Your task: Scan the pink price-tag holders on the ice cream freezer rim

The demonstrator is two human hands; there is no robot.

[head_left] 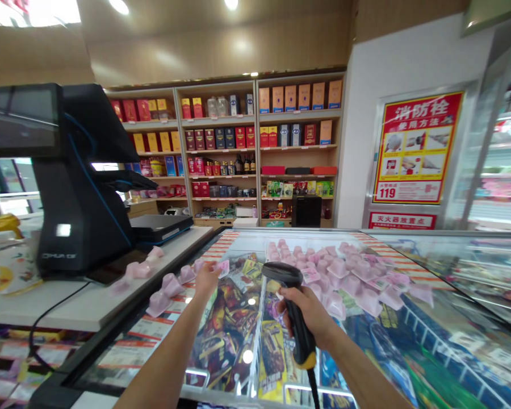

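My right hand (309, 312) is wrapped around the handle of a black barcode scanner (283, 274), whose cable hangs down from a yellow-ringed end. The scanner head points left toward my other hand. With closed fingers, my left hand (207, 276) grips a small pale-pink cup (223, 267) with a label on it. A short row of similar pink cups (170, 284) lies on the glass just left of that hand. To the right of the scanner spreads a big loose pile of pink cups (338, 267), several tipped over, on the glass freezer top (247, 240).
Packaged frozen goods (227, 324) show through the glass. On the left counter (68, 309) stand a black checkout terminal (85, 182), more pink cups (140, 268) and a cable. Shelves of boxed goods (221, 139) line the back wall. A fire-hydrant poster (417, 150) hangs at right.
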